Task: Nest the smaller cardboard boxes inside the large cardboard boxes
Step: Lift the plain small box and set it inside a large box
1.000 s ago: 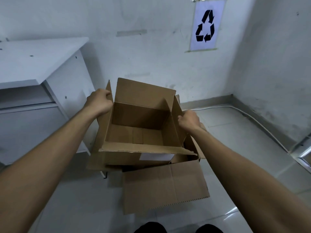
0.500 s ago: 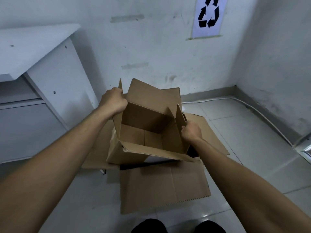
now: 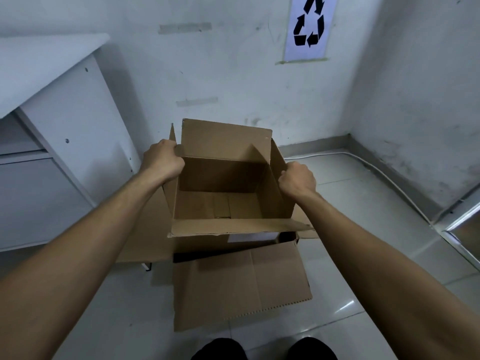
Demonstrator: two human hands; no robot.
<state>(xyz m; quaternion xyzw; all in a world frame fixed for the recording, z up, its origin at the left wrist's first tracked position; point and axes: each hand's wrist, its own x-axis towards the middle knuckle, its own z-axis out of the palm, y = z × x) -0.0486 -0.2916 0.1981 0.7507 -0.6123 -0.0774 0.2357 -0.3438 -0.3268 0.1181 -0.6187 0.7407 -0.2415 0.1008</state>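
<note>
An open smaller cardboard box (image 3: 220,203) sits level, partly down inside the large cardboard box (image 3: 241,284) on the floor. The large box's flaps spread out toward me and to both sides. My left hand (image 3: 162,162) grips the smaller box's left wall at its top edge. My right hand (image 3: 297,179) grips its right wall. The smaller box is empty inside, with its far flap standing up and its near flap folded out toward me. A white label shows on its front, just under that flap. Most of the large box's inside is hidden.
A white desk (image 3: 52,120) stands at the left, close to the boxes. The wall with a recycling sign (image 3: 309,27) is right behind them. A white cable (image 3: 376,172) runs along the floor at the right wall. My shoes (image 3: 262,350) show at the bottom edge.
The smaller box was tilted and held higher; it has come down level into the large box. Both hands kept their grip on its side walls.
</note>
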